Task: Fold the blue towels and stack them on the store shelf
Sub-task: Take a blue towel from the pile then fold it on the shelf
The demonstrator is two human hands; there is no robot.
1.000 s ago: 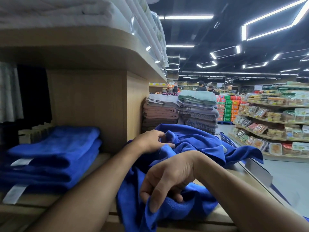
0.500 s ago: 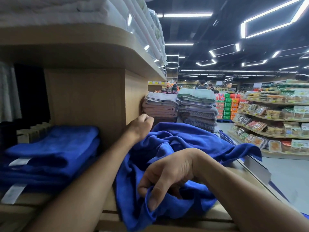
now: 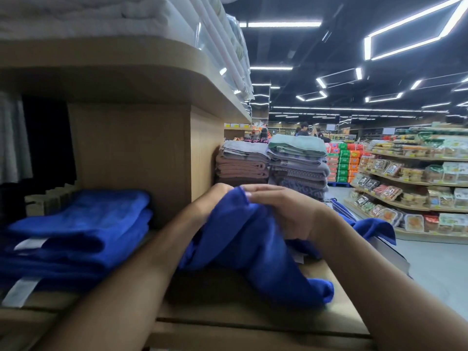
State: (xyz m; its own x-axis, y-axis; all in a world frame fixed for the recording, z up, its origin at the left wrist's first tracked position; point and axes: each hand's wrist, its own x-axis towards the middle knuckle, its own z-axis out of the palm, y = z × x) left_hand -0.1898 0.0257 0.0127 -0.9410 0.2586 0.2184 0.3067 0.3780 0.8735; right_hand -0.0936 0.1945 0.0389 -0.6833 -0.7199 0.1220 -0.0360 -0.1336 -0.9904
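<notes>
folded stack [image 3: 78, 224]: left on shelf [image 3: 253, 320] | loose towel [image 3: 253, 249]: right of it, on shelf | far stacks [image 3: 296, 163]: behind

The loose towel [image 3: 253, 244] I hold is plain deep blue, same as the folded stack [image 3: 83, 224], which has white labels [image 3: 30, 243]. The shelf [image 3: 131, 153] is light brown wood. Behind are brown towels [image 3: 241, 168], grey towels [image 3: 301, 168] and a pale green towel [image 3: 298, 145].
</notes>
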